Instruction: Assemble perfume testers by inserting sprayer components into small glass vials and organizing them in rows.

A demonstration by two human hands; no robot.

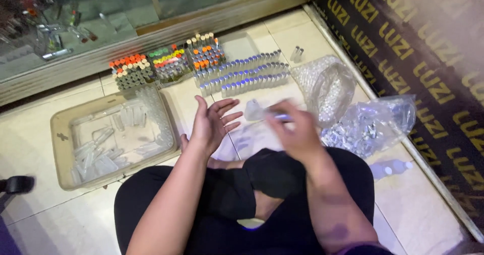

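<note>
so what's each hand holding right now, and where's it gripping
The right hand holds a small clear vial by its silver-capped end, though motion blur hides the exact grip. The left hand is open, palm up, and holds nothing.

Pale tiled floor (45, 219) meets a glass-fronted cabinet (101, 13) and a dark patterned wall panel (433, 58), dimly lit.

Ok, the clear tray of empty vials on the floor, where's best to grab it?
Take the tray by its near-left rim, from the left. The rim is raised and bare there; vials lie loose inside, so keep it level. The left hand is nearest.
</note>
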